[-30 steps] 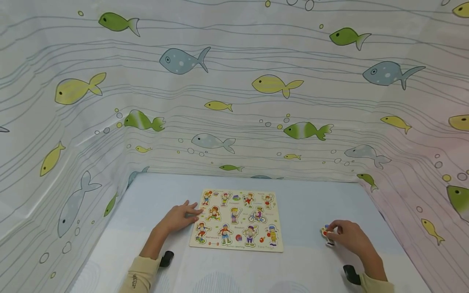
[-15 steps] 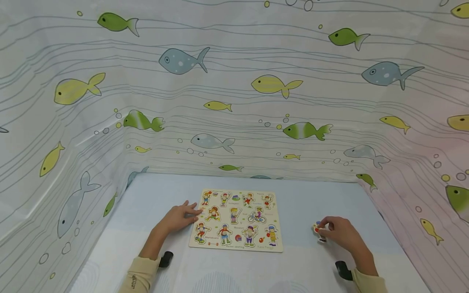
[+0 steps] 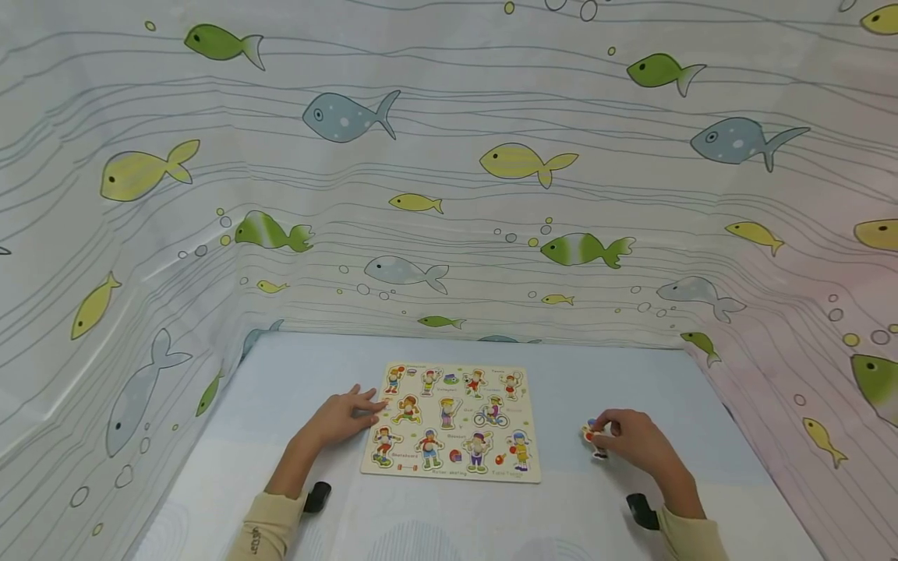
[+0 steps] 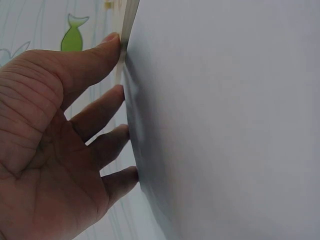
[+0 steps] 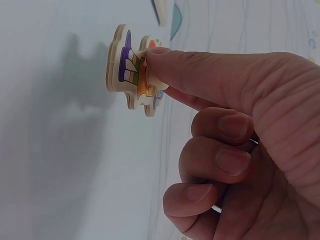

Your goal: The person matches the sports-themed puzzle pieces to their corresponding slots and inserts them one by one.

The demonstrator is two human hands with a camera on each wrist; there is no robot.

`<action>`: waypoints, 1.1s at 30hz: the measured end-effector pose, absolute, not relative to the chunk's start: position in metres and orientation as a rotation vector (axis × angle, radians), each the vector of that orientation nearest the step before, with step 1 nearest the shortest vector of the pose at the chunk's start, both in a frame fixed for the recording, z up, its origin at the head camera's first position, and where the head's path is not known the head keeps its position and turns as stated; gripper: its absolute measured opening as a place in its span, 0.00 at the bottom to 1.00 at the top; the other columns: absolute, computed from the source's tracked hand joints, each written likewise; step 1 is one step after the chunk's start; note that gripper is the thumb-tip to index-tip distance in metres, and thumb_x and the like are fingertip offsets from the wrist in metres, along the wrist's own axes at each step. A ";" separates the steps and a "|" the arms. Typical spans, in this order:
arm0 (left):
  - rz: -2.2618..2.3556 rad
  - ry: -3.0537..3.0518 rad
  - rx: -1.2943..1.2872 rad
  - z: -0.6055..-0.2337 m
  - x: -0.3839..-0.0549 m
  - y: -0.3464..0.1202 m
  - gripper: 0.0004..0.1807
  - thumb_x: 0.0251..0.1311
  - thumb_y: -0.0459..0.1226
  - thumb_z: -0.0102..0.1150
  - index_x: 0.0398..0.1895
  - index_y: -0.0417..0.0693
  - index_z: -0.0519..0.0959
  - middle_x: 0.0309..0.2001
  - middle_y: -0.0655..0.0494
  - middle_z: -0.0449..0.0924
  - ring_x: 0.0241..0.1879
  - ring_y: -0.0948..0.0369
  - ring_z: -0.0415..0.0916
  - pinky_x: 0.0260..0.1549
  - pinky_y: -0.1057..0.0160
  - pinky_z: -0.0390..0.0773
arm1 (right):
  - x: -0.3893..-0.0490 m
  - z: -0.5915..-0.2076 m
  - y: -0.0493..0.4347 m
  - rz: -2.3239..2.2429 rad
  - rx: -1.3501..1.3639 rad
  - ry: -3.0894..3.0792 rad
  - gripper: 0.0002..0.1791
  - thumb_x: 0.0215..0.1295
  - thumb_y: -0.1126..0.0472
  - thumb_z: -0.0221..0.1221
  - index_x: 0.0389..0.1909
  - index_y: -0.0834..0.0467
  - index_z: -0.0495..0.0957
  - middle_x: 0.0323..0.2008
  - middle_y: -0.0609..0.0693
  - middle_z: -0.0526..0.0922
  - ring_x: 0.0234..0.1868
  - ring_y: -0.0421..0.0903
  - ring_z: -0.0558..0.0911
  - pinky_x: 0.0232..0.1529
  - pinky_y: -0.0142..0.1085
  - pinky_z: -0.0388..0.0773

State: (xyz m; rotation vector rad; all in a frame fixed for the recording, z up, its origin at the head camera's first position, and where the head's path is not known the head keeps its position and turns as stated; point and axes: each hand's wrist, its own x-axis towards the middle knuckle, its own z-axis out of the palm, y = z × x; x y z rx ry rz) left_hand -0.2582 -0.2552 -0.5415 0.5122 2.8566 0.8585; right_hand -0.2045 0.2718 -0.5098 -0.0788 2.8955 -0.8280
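Note:
In the head view a wooden puzzle board (image 3: 450,421) lies on the table, covered with cartoon children playing sports. My left hand (image 3: 341,421) is at its left side, fingers spread and fingertips right at the edge; the left wrist view has the thumb (image 4: 92,65) against the board's rim and the other fingertips on the tabletop. To the right of the board, my right hand (image 3: 641,446) pinches a wooden puzzle piece (image 3: 592,438) between thumb and index finger. Close up, the piece (image 5: 129,70) shows a painted figure with purple, green and orange parts. The remaining right fingers are curled toward the palm.
The table (image 3: 449,522) has a pale blue-white cover. Around its back and sides stands a fish-patterned cloth wall (image 3: 463,234). Each wrist wears a black device, one at the left cuff (image 3: 318,497) and one at the right cuff (image 3: 641,512).
My right hand has moved left across the table toward the board, carrying the puzzle piece. The left hand and the board have stayed where they were.

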 end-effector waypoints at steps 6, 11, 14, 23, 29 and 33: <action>0.869 2.857 0.530 -0.542 -0.259 -0.256 0.18 0.61 0.41 0.66 0.54 0.50 0.84 0.65 0.43 0.71 0.69 0.35 0.56 0.63 0.33 0.57 | -0.207 -0.510 0.260 -0.841 -0.090 2.888 0.07 0.57 0.60 0.70 0.35 0.54 0.84 0.21 0.48 0.69 0.25 0.45 0.67 0.22 0.37 0.62; 0.863 2.859 0.530 -0.541 -0.258 -0.256 0.18 0.61 0.41 0.66 0.54 0.49 0.84 0.65 0.42 0.71 0.69 0.35 0.56 0.63 0.33 0.58 | -0.210 -0.506 0.249 -0.844 -0.093 2.880 0.07 0.57 0.59 0.70 0.35 0.53 0.84 0.22 0.48 0.69 0.25 0.45 0.68 0.22 0.37 0.62; 0.858 2.860 0.522 -0.542 -0.259 -0.257 0.18 0.61 0.42 0.66 0.54 0.50 0.84 0.65 0.43 0.71 0.69 0.35 0.56 0.63 0.33 0.58 | -0.211 -0.505 0.243 -0.845 -0.097 2.879 0.06 0.57 0.59 0.70 0.35 0.53 0.84 0.21 0.48 0.69 0.24 0.45 0.68 0.22 0.37 0.62; 0.855 2.866 0.519 -0.542 -0.257 -0.256 0.18 0.61 0.41 0.66 0.54 0.49 0.84 0.65 0.43 0.71 0.69 0.35 0.56 0.63 0.33 0.58 | -0.215 -0.504 0.224 -0.882 -0.139 2.859 0.06 0.56 0.60 0.71 0.33 0.52 0.84 0.21 0.48 0.69 0.25 0.44 0.68 0.23 0.37 0.62; 0.867 2.860 0.534 -0.540 -0.257 -0.255 0.18 0.61 0.41 0.66 0.54 0.48 0.84 0.65 0.42 0.71 0.69 0.35 0.56 0.63 0.33 0.57 | -0.217 -0.505 0.213 -0.865 -0.188 2.861 0.07 0.55 0.59 0.71 0.33 0.51 0.84 0.21 0.47 0.69 0.24 0.43 0.68 0.23 0.36 0.62; 0.869 2.861 0.531 -0.540 -0.257 -0.255 0.17 0.61 0.41 0.66 0.53 0.49 0.84 0.65 0.42 0.71 0.69 0.34 0.56 0.63 0.33 0.57 | -0.219 -0.506 0.208 -0.847 -0.220 2.871 0.07 0.55 0.59 0.72 0.33 0.51 0.84 0.21 0.46 0.69 0.24 0.43 0.68 0.23 0.36 0.62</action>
